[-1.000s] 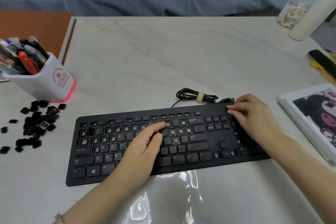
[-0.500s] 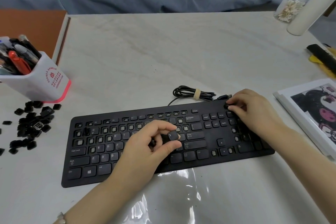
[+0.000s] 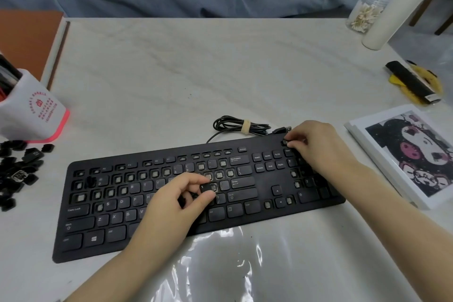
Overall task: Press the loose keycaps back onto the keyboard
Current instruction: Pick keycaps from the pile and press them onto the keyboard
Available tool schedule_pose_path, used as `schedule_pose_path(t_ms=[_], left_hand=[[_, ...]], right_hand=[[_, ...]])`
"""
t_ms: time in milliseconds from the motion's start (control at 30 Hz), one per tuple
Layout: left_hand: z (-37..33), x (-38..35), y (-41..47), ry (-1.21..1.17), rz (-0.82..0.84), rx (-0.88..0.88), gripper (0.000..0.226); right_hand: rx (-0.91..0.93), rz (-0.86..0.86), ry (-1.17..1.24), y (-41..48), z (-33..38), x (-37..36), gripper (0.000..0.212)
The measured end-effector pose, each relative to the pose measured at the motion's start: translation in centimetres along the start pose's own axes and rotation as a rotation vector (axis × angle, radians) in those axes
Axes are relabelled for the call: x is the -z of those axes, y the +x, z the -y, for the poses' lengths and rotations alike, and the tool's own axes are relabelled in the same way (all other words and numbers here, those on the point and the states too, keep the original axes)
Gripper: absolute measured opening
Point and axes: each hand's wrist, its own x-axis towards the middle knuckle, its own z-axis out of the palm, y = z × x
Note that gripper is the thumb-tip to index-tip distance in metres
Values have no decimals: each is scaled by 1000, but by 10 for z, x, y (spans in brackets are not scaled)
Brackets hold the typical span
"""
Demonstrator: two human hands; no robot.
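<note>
Lifting off the keys it was pressing flat a second ago, the left hand (image 3: 176,203) now pinches one keycap (image 3: 207,187) between thumb and forefinger, holding it over a bare socket just left of the Enter key on the keyboard (image 3: 264,179). The right hand (image 3: 318,147) keeps to the keyboard's far right top corner, fingers curled onto a small corner cap (image 3: 285,142). I judge one cap seated and the next being lined up. Many sockets still stand bare, and the pile of loose keycaps (image 3: 19,169) lies off the keyboard's left end, so much remains.
</note>
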Motion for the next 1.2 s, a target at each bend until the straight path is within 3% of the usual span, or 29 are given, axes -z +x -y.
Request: schedule_pose_path(t_ms=[267,533,633,700,900,967,1033,1133,1200], left_hand=[[1,-3,0,15,-1,13,19],[2,-5,0,9,-10,16,20],[2,-4,-1,-2,-14,10,22],[2,-5,-1,4,-13,10,22],[-4,-5,-2,-25,-23,33,21],[-8,-6,2,-50,-33,28,21],[-14,-8,5,-62,-24,9,22],[-25,-15,9,-32,6,-70,24],[-30,-21,11,31,6,-166,27]], right_hand=[[-74,109,10,8,6,2,18],[-9,-19,24,-11,-1,-18,8],[127,-114,-80,-28,-6,-25,35],[112,-115,-109,-33,-8,-29,48],[23,-59,-137,-24,7,-23,36],[-43,-70,19,-25,15,-15,33],[-148,-97,341,-36,36,-5,25],[-268,149,950,-60,64,7,15],[-280,239,1077,-72,70,10,13]])
